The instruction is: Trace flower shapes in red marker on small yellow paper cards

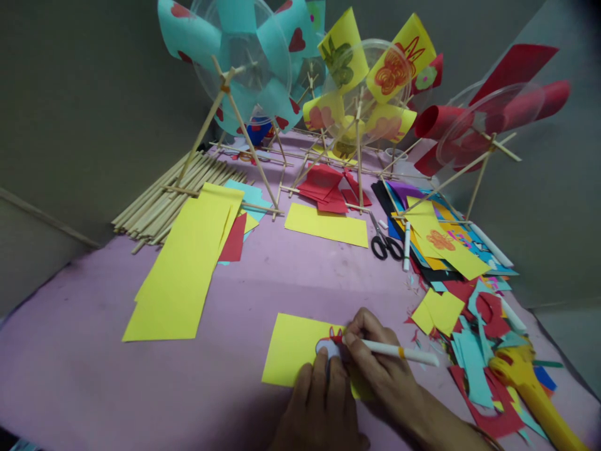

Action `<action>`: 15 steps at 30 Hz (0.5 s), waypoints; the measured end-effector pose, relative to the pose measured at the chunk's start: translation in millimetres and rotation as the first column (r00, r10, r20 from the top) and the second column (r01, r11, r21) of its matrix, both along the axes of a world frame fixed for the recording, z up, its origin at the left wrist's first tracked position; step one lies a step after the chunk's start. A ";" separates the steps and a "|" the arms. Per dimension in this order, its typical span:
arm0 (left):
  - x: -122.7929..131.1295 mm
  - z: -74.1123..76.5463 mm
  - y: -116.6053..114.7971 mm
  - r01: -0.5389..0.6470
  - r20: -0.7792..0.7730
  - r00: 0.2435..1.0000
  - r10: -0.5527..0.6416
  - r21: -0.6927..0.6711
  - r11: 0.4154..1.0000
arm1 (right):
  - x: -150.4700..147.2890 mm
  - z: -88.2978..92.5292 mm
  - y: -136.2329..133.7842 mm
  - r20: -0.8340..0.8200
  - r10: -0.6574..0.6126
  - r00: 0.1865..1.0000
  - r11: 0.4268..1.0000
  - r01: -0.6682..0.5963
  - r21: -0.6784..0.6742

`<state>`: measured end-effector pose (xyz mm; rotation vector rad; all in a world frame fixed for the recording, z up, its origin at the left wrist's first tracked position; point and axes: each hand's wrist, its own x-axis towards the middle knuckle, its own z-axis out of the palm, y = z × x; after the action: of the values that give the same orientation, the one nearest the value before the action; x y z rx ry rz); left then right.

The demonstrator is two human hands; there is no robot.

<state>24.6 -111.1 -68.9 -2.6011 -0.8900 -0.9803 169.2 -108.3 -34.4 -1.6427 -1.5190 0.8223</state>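
right hand (385, 369) grips a marker (417, 355), seemingly drawing; left hand (323, 398), unclenched, pins a pale cutout (325, 345) on yellow paper (287, 348). next strokes need stillness.

Yellow paper (290, 349), red-tipped white marker (392, 350)

Shows bare left hand (323, 398) and bare right hand (382, 354); wears a thin, curved, brownish band (486, 433) across the right forearm (434, 404), at lower edge.

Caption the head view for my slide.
Left hand holds a pale shape on yellow paper; right hand draws with a white marker, pinwheels behind.
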 end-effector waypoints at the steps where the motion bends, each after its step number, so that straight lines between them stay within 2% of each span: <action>1: -0.3 -0.1 -0.1 0.003 -0.004 1.000 -0.003 -0.003 1.000 | -0.9 1.2 0.7 -0.032 -0.024 0.999 0.999 0.023 -0.023; 7: -0.7 -1.5 -0.3 0.002 -0.003 1.000 -0.002 0.021 1.000 | -2.1 4.2 2.2 -0.103 -0.025 0.994 0.998 0.020 -0.053; 15: -0.5 -4.8 -1.5 0.010 0.004 1.000 -0.010 0.013 1.000 | 1.4 -1.7 -1.4 0.008 -0.016 1.000 1.000 0.016 0.020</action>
<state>24.0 -112.5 -73.7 -2.5957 -0.8696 -0.9908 170.6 -109.7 -36.0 -1.6435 -1.5130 0.7910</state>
